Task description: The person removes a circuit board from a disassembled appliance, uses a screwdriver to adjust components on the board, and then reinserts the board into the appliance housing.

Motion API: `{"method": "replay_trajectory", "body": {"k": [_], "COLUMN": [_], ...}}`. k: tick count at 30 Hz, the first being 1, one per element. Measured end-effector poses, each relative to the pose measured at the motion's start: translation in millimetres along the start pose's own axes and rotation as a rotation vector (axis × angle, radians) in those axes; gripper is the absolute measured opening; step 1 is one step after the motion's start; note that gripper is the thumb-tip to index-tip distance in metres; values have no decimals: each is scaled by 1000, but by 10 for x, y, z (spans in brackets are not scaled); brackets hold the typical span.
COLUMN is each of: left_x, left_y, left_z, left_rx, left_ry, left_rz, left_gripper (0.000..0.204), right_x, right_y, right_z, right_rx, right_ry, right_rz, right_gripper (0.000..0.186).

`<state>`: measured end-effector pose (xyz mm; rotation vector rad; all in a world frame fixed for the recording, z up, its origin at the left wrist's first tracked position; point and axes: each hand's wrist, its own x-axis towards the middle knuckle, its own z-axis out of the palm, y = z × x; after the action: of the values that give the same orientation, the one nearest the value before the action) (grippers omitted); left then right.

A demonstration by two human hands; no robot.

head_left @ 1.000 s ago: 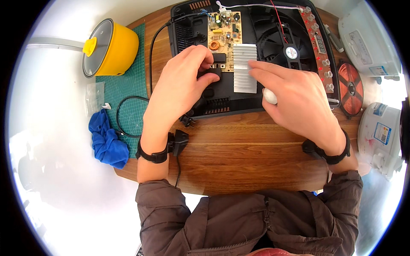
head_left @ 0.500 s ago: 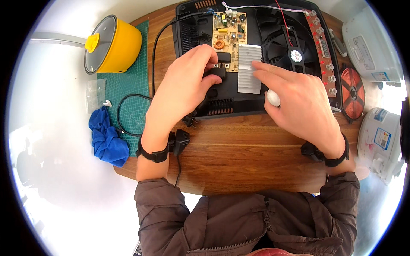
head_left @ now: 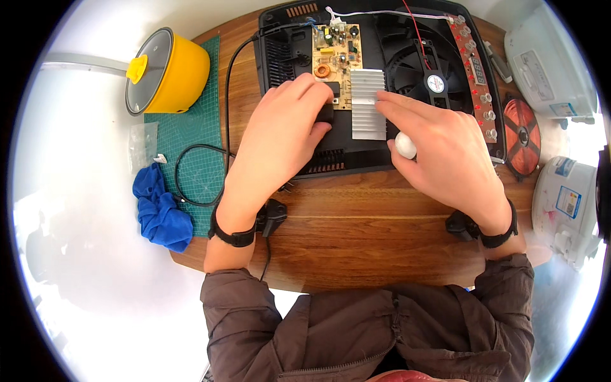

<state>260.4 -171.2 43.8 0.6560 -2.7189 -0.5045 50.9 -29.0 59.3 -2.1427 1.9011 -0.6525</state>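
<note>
An opened induction cooker's black housing (head_left: 366,149) lies on the wooden table, with a tan circuit board (head_left: 340,48) and a ribbed silver heat sink (head_left: 368,114) inside. My left hand (head_left: 280,124) is closed at the board's lower left, thumb and fingers around a black block-shaped part (head_left: 325,113). Its fingers hide that corner of the board. My right hand (head_left: 445,143) rests its outstretched fingertips on the heat sink's right edge. A white round-ended object (head_left: 405,146) sits between its thumb and palm; the rest of it is hidden.
Inside the housing are a black fan (head_left: 420,73) and a red control board (head_left: 472,70). A copper coil (head_left: 522,137) lies at right beside white appliances (head_left: 566,207). At left are a yellow pot (head_left: 186,70), green cutting mat (head_left: 191,118), blue cloth (head_left: 159,210) and black power cord (head_left: 227,121).
My left hand has shifted slightly right along the board, its fingers now further over the black block. My right hand stays almost in place at the heat sink. The housing appears slightly further left.
</note>
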Motion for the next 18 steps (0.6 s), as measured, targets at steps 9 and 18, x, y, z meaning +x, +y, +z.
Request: {"method": "replay_trajectory", "body": {"k": [9,18], "left_x": [-14,-5], "left_y": [38,20], "left_z": [-94,-192], "left_rx": [27,-124], "left_ry": [11,-6], "left_rz": [-36,-155], "left_gripper": [33,32], "right_x": [-5,17], "right_y": [-12,4], "right_z": [-6,-67], "right_rx": [-30,61], "right_ry": [34,-32], "right_rz": [16,58], "right_gripper": [39,44]}}
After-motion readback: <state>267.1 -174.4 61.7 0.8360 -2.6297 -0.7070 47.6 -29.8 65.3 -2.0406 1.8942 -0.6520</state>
